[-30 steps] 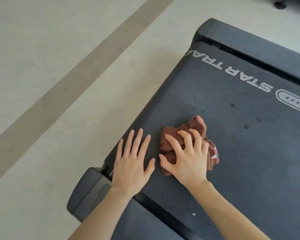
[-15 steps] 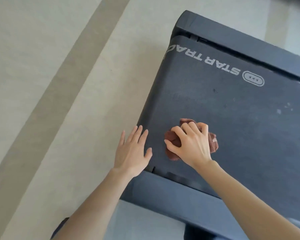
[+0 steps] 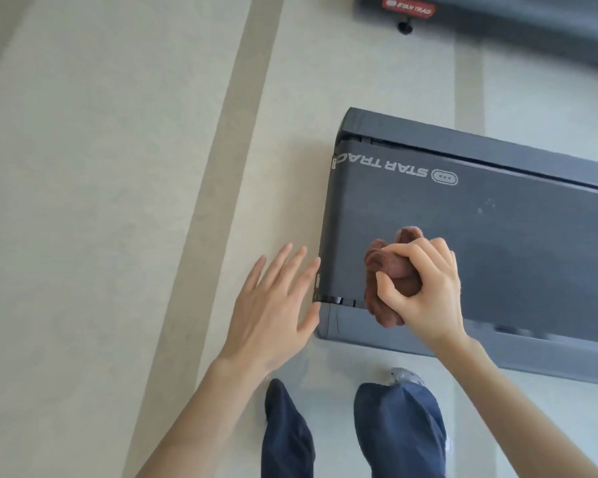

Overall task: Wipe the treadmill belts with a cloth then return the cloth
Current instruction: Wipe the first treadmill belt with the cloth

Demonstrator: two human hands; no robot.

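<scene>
A dark grey treadmill belt (image 3: 497,243) marked STAR TRAC fills the right of the head view. My right hand (image 3: 425,288) grips a bunched brown cloth (image 3: 384,270) above the belt's rear left corner, fingers curled round it. My left hand (image 3: 273,298) is held flat with fingers spread, just left of the treadmill's rear edge, over the floor and holding nothing.
The treadmill's grey side rail (image 3: 497,350) runs along its near edge. A second treadmill (image 3: 497,19) with a red label lies at the top right. Pale floor (image 3: 101,201) with darker stripes spreads to the left. My dark trouser legs (image 3: 394,429) stand below.
My right hand has bunched the cloth up into its grip and lifted it off the belt. My left hand has come off the belt to the left. The view has risen, showing my legs.
</scene>
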